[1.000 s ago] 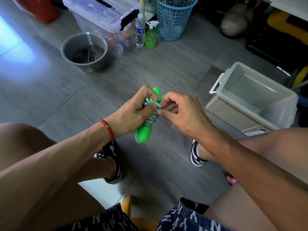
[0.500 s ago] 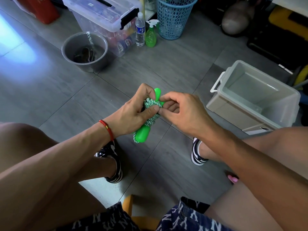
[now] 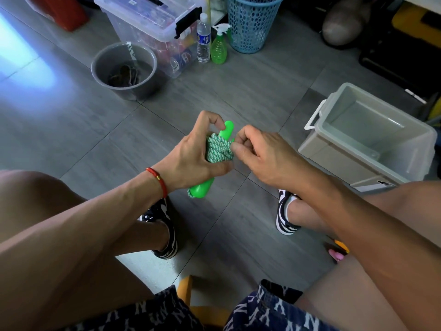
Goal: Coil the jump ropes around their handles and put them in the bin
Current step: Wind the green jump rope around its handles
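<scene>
Both of my hands are working on one jump rope bundle out in front of my knees. I am wrapping my left hand around the green handles, thumb lying across the lower side of the coil and forefinger arching over the top, so the speckled green-and-white cord is sitting bunched between thumb and fingers. One handle end is poking out above my grip, and the other rounded end is sticking out below my palm, with a bit of cord showing beside it. I am curling my right hand just to the right of the coil, fingertips pinching at the edge of the cord where it meets the upper handle; exactly which strand I am nipping I cannot tell. Off to the right of my right hand, well apart from it, the grey bin is sitting open on the floor tiles, its white handle facing my grip. Beyond my left hand, farther away, a grey bucket is standing beside a clear storage box, then a water bottle, a green spray bottle and a blue mesh basket. I am wearing a red bracelet on my left wrist
</scene>
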The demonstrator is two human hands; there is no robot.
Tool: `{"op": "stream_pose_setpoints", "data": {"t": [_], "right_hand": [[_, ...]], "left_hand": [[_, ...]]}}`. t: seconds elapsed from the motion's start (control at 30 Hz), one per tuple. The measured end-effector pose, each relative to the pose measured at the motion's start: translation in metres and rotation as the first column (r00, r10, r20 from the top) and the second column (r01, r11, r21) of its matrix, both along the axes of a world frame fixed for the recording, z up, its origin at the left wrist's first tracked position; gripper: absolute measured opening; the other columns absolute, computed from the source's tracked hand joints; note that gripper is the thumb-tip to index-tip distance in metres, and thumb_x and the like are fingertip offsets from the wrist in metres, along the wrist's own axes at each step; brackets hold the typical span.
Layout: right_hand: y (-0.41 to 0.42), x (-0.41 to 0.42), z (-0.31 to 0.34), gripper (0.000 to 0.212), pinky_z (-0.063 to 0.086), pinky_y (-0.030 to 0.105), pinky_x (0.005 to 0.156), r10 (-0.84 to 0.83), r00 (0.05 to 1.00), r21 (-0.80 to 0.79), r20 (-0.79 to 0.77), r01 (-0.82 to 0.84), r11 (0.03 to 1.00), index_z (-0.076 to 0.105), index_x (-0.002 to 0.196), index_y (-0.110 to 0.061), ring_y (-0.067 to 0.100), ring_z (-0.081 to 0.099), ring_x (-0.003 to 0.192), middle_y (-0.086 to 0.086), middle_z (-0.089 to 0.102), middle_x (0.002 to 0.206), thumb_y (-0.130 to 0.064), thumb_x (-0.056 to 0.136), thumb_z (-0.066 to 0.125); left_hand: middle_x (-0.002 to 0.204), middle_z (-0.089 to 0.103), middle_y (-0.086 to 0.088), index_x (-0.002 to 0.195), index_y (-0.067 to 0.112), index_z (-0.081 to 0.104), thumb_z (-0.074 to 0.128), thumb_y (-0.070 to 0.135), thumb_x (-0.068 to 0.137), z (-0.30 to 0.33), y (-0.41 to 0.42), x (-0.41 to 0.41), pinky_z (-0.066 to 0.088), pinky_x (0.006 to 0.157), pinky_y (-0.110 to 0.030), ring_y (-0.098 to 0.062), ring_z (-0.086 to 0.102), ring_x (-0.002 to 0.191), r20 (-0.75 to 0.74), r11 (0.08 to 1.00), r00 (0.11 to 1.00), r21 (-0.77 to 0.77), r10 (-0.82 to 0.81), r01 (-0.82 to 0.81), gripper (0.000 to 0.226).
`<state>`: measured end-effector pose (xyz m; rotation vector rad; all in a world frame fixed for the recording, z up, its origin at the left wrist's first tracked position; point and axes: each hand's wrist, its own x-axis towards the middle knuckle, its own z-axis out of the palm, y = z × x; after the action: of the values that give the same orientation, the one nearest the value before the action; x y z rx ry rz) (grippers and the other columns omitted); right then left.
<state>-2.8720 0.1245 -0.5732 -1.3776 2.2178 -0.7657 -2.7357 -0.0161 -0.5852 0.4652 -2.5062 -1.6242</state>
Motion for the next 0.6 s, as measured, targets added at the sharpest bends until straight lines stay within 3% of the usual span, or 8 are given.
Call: {"op": "stream_pose_setpoints", "data": {"t": [0.1, 0.17, 0.23, 0.33, 0.4, 0.53, 0.6], "right_hand": [[-0.001, -0.003, 0.007, 0.015, 0.037, 0.032, 0.062, -0.003, 0.993, 0.011, -0.119, 0.004, 1.0, 0.049, 0.089, -0.021, 0.011, 0.045, 0.055, -0.01, 0.045, 0.054, -0.033, 0.096, 0.054], [-0.002, -0.002, 0.011, 0.015, 0.044, 0.035, 0.069, -0.008, 0.967, 0.04, -0.254, 0.019, 0.999, 0.054, 0.092, -0.018, 0.023, 0.049, 0.064, -0.009, 0.048, 0.059, -0.033, 0.092, 0.057], [-0.002, 0.0, 0.01, 0.016, 0.046, 0.035, 0.069, -0.049, 0.96, 0.005, -0.277, 0.052, 0.999, 0.057, 0.089, -0.015, 0.023, 0.05, 0.064, -0.007, 0.048, 0.056, -0.031, 0.089, 0.058], [-0.003, 0.002, 0.002, 0.014, 0.04, 0.023, 0.057, -0.189, 0.979, -0.103, -0.07, 0.181, 0.978, 0.055, 0.074, -0.018, 0.01, 0.046, 0.05, -0.008, 0.043, 0.046, -0.023, 0.084, 0.062], [-0.004, 0.005, -0.004, 0.02, 0.032, 0.013, 0.052, -0.25, 0.966, -0.127, 0.07, 0.258, 0.958, 0.052, 0.07, -0.021, 0.005, 0.045, 0.049, -0.009, 0.042, 0.047, -0.017, 0.084, 0.065], [-0.004, 0.003, -0.011, 0.022, 0.03, 0.016, 0.051, -0.301, 0.93, -0.081, 0.212, 0.324, 0.943, 0.056, 0.069, -0.019, 0.005, 0.042, 0.048, -0.011, 0.045, 0.049, -0.022, 0.09, 0.064], [-0.002, 0.001, -0.014, 0.029, 0.03, 0.021, 0.05, -0.294, 0.924, -0.043, 0.246, 0.313, 0.949, 0.053, 0.064, -0.018, 0.007, 0.038, 0.045, -0.011, 0.044, 0.046, -0.025, 0.091, 0.062]], "left_hand": [[0.086, 0.06, -0.029, 0.122, 0.015, 0.035, 0.08, 0.012, 0.079, -0.002, -0.002, -0.001, 0.049, 0.054, -0.05, -0.036, 0.053, 0.062, -0.017, 0.993, 0.996, 0.084, 0.083, -0.081, 0.062], [0.09, 0.062, -0.028, 0.12, 0.018, 0.036, 0.08, 0.018, 0.075, -0.005, -0.005, -0.001, 0.052, 0.059, -0.054, -0.04, 0.055, 0.067, -0.007, 0.985, 0.991, 0.108, 0.137, -0.135, 0.062], [0.095, 0.067, -0.023, 0.118, 0.019, 0.039, 0.08, 0.022, 0.072, -0.007, -0.006, -0.002, 0.054, 0.065, -0.058, -0.038, 0.057, 0.07, 0.015, 0.978, 0.985, 0.122, 0.172, -0.172, 0.062], [0.102, 0.068, -0.022, 0.117, 0.013, 0.046, 0.082, 0.017, 0.07, -0.005, -0.006, -0.004, 0.058, 0.068, -0.05, -0.022, 0.061, 0.073, 0.024, 0.953, 0.973, 0.198, 0.23, -0.231, 0.06], [0.102, 0.07, -0.021, 0.113, 0.012, 0.051, 0.083, 0.014, 0.066, -0.006, -0.006, -0.007, 0.059, 0.067, -0.047, -0.027, 0.067, 0.076, 0.042, 0.916, 0.958, 0.285, 0.283, -0.283, 0.057], [0.103, 0.073, -0.021, 0.112, 0.008, 0.053, 0.085, 0.016, 0.064, -0.006, -0.009, -0.01, 0.057, 0.062, -0.038, -0.04, 0.072, 0.083, 0.095, 0.869, 0.958, 0.405, 0.27, -0.285, 0.058], [0.1, 0.073, -0.021, 0.113, 0.005, 0.05, 0.083, 0.016, 0.069, -0.005, -0.007, -0.008, 0.06, 0.064, -0.046, -0.043, 0.072, 0.087, 0.092, 0.886, 0.964, 0.381, 0.249, -0.265, 0.056]]}}
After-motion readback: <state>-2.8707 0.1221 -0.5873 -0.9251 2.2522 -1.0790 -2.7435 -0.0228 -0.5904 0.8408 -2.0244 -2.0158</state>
